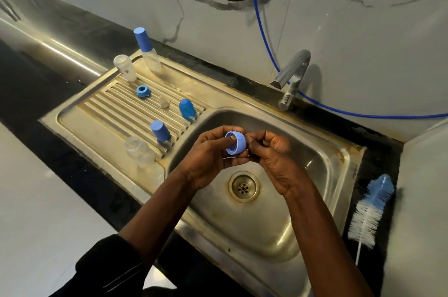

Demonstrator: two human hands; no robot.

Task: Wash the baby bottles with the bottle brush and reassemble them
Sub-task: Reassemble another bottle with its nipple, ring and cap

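Over a stained steel sink (pixel 322 170), a blue screw ring (pixel 235 142) is gripped by the left hand (pixel 208 163) and pinched at its edge by the right hand (pixel 276 158), probably so drips fall below. The bottle brush (pixel 371 209) is laid beyond the right hand, the bottles (pixel 140 151) beyond the left.

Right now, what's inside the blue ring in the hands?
A fingertip of the left hand sits in the open top of the ring. Its wall and the right hand hide the rest, so I cannot tell whether anything else is inside.
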